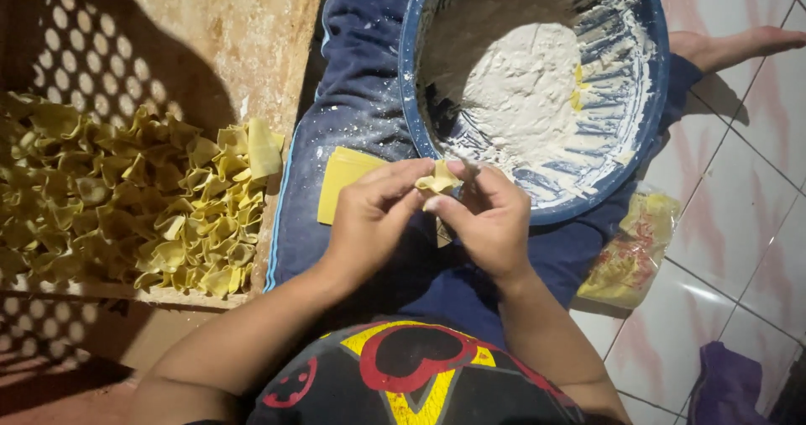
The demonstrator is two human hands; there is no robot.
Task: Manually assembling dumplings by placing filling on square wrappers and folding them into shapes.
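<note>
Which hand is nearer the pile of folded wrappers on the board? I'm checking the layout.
Left. The left hand is closer to the pile of folded wrappers; the right hand sits farther away, below the blue bowl.

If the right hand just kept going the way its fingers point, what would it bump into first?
The right hand points up-left at the folded yellow wrapper pinched between both hands. It already touches that; just beyond are the left hand fingertips.
</note>
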